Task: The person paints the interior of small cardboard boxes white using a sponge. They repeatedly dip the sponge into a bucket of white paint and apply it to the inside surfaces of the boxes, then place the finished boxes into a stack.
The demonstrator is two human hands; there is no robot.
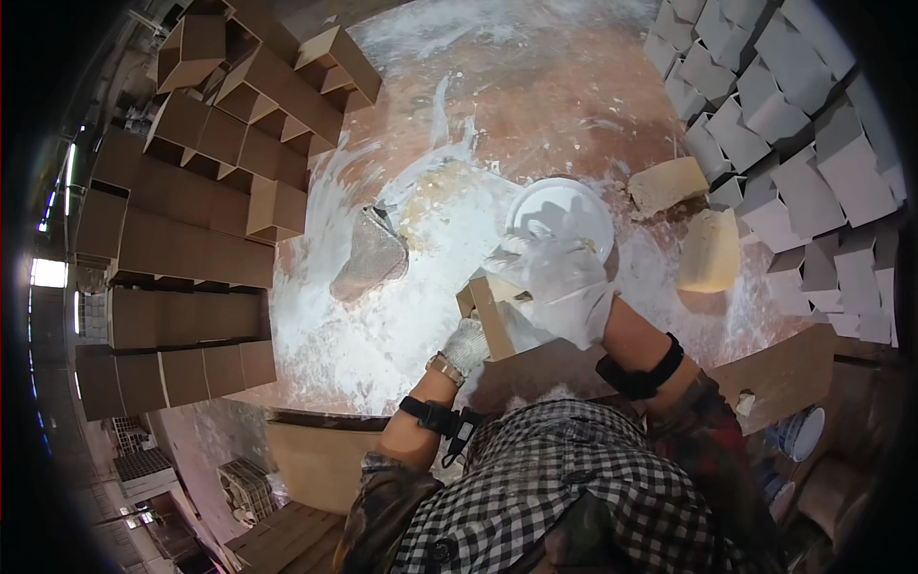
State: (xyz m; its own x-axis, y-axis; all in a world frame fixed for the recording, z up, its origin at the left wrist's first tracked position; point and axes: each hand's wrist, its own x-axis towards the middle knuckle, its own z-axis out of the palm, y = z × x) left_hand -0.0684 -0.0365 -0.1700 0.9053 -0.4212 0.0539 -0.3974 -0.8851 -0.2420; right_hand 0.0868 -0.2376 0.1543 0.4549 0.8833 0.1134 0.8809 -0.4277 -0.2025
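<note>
My left hand (466, 346), in a pale knitted glove, grips a small open-ended brown cardboard box (493, 323) near the table's front edge. The box is tilted, and its side facing right looks white. My right hand (574, 292) is covered by loose white material, like a bag or cloth, and lies over the right side of the box. Its fingers are hidden. Just beyond it is a round white dish or lid (562, 198), partly covered by that hand. A crumpled grey-brown cloth (373, 253) rests farther left on the table.
The reddish table (574, 86) is smeared with white paste. Brown open boxes (196, 239) are stacked along the left; white-faced ones (794, 182) stand in rows on the right. Two yellowish sponge blocks (667, 185) lie at the right. A bucket (801, 433) stands low at the right.
</note>
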